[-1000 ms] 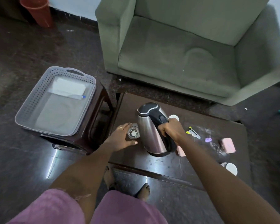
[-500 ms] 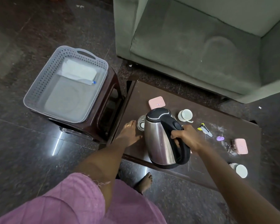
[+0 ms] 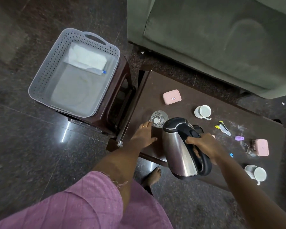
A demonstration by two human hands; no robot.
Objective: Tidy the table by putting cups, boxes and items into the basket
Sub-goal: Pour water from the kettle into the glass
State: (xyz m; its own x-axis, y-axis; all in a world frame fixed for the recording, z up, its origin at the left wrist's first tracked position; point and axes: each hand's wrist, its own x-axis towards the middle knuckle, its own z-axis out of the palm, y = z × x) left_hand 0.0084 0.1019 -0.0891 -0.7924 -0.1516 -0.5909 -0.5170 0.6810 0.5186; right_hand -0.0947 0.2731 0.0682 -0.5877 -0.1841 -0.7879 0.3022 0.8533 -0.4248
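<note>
My right hand (image 3: 203, 146) grips the black handle of a steel kettle (image 3: 180, 147), held above the dark table (image 3: 180, 83) near its front edge. My left hand (image 3: 144, 135) lies flat on the table with fingers spread, its fingertips touching a clear glass (image 3: 159, 119). A grey perforated basket (image 3: 45, 70) stands on a dark stool to the left and holds a white folded item (image 3: 87, 58). On the table lie two pink boxes (image 3: 172, 97) (image 3: 262, 149) and two white cups (image 3: 203, 111) (image 3: 257, 173).
A green sofa (image 3: 221, 38) stands behind the table. Yellow-black clips (image 3: 222, 128), a small purple item (image 3: 239, 138) and a blue bit (image 3: 231, 155) lie on the table's right side. The kettle's black base (image 3: 198, 128) shows behind it. My bare foot (image 3: 153, 176) is on the glossy floor.
The kettle has come up off the table and toward me in my right hand. The view has tilted downward. My left hand stays by the glass.
</note>
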